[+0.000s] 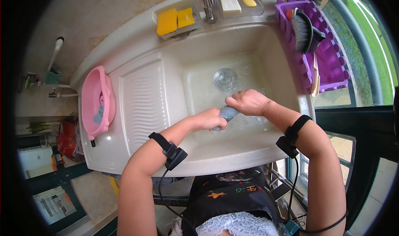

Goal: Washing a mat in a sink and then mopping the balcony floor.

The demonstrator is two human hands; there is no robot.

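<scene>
Both my hands grip a twisted grey-blue cloth (229, 113) over the basin of a beige laundry sink (199, 166). My left hand (211, 119) is closed around its lower left end, and a bit of cloth shows below the fingers. At the upper right end, my right hand (249, 102) is closed on the same cloth. Just beyond the hands lies the round metal drain (225, 79), with shallow water and some bubbles around it.
A ribbed washboard (145, 102) and a pink basin (109, 111) holding a small blue item lie left. Behind are the faucet (206, 2), yellow soap bars (166, 21) and a white soap bar (230, 3). At right, a purple basket (335, 70) holds a brush (302, 31).
</scene>
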